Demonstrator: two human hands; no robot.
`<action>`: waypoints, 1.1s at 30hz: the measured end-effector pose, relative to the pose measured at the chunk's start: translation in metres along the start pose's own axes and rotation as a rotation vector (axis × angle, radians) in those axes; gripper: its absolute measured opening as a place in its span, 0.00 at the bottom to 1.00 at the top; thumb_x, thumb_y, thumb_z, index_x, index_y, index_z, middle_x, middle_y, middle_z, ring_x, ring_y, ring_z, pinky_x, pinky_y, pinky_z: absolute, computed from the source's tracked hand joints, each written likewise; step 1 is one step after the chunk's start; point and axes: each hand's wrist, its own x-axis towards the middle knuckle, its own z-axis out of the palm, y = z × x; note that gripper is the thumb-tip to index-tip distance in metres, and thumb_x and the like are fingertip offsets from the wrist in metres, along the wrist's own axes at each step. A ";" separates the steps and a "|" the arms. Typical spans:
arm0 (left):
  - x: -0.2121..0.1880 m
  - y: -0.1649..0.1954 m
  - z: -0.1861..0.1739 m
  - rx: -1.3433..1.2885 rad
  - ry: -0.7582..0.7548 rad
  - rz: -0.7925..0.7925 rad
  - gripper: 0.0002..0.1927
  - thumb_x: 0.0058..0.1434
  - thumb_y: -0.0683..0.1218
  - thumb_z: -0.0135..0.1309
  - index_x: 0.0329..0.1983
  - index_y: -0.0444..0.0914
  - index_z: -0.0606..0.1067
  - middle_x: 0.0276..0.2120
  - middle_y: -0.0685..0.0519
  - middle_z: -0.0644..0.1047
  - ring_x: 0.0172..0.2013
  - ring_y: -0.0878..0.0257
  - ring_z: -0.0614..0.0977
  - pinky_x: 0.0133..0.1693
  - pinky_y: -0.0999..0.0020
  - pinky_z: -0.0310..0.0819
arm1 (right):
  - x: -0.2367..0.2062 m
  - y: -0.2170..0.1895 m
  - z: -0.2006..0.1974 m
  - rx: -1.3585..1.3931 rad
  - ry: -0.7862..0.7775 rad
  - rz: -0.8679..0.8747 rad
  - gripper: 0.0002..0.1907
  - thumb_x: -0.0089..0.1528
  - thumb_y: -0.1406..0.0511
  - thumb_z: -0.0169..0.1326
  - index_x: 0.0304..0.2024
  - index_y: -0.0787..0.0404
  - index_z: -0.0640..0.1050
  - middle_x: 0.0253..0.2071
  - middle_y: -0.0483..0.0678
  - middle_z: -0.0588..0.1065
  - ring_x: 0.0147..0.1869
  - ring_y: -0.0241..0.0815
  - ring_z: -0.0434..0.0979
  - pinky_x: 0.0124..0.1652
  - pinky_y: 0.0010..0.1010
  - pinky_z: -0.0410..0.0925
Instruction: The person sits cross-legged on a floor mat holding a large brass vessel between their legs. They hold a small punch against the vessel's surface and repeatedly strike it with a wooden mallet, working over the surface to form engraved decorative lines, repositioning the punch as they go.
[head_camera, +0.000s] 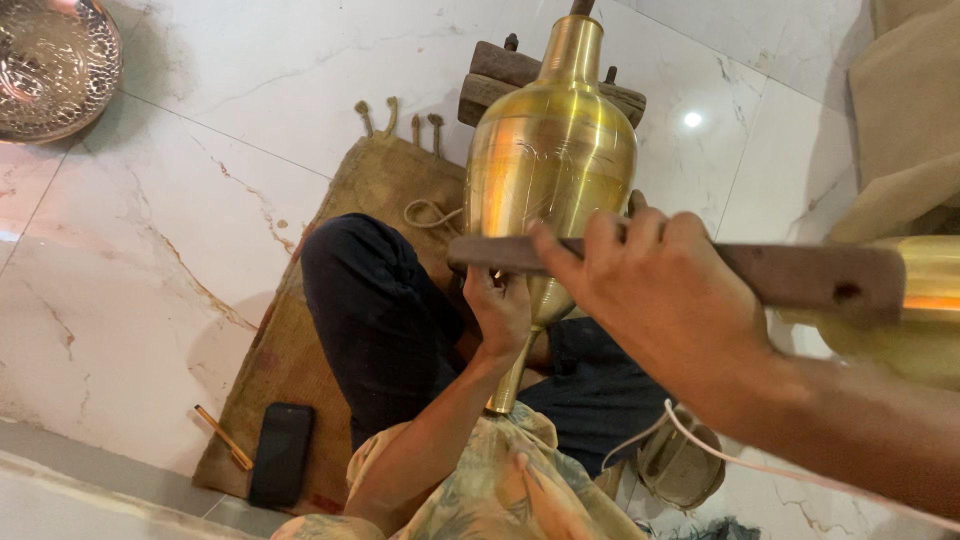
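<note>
On the marble floor (200, 120), a person sits on a burlap mat (385, 180) with one dark-trousered leg (375, 300) stretched toward 11 o'clock. A tall brass vase (550, 160) sits in the middle of the scene, narrow neck pointing to 12 o'clock, thin stem running down to 6 o'clock toward the lap; nothing of its inside shows. At the 10 o'clock corner lies a hammered metal bowl (50, 60), inside shiny, contents not clear. At 3 o'clock, part of another brass vessel (915, 310), cut off by the frame edge. Near 5 o'clock a small dull metal cup (685, 465) on the floor, white cord (640, 440) looping over it.

Wooden blocks (520, 75) lie behind the vase at 12 o'clock, on the mat's far edge. A black phone (281, 453) lies face down at 7 o'clock on the mat, a thin brass rod (222, 436) just beside it on the left. Tan cloth (900, 110) at 2 o'clock.

Left hand (500, 310) is closed around the vase's lower taper, where body narrows to stem, fingers wrapped, steadying it. Right hand (665, 290) is closed around a flat wooden bat (790, 272), fingers curled over its top edge. The bat lies crosswise, 9 to 3 o'clock, its left end crossing in front of the vase body just above the left hand, hiding a strip of brass. Cannot tell if wood touches brass. Right forearm blocks the view at 4 o'clock.
</note>
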 end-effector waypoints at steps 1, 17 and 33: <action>0.000 0.000 0.001 -0.339 -0.006 -0.094 0.09 0.71 0.37 0.54 0.52 0.35 0.73 0.42 0.53 0.77 0.41 0.65 0.79 0.39 0.70 0.75 | -0.001 -0.001 0.001 -0.055 -0.033 -0.050 0.44 0.63 0.68 0.55 0.79 0.49 0.54 0.35 0.47 0.73 0.31 0.40 0.77 0.31 0.26 0.72; -0.010 0.000 0.006 -0.414 -0.119 -0.100 0.15 0.73 0.54 0.46 0.49 0.37 0.71 0.43 0.52 0.75 0.44 0.62 0.79 0.48 0.67 0.74 | -0.023 0.001 0.038 0.479 0.232 0.077 0.43 0.62 0.67 0.56 0.76 0.45 0.54 0.33 0.46 0.72 0.28 0.43 0.78 0.28 0.35 0.74; 0.069 0.045 -0.005 0.141 -0.801 0.064 0.24 0.64 0.39 0.62 0.62 0.36 0.69 0.42 0.47 0.80 0.44 0.65 0.83 0.47 0.68 0.79 | -0.071 0.005 0.132 0.879 -0.063 0.724 0.44 0.61 0.58 0.59 0.76 0.47 0.54 0.37 0.59 0.78 0.37 0.62 0.81 0.37 0.53 0.73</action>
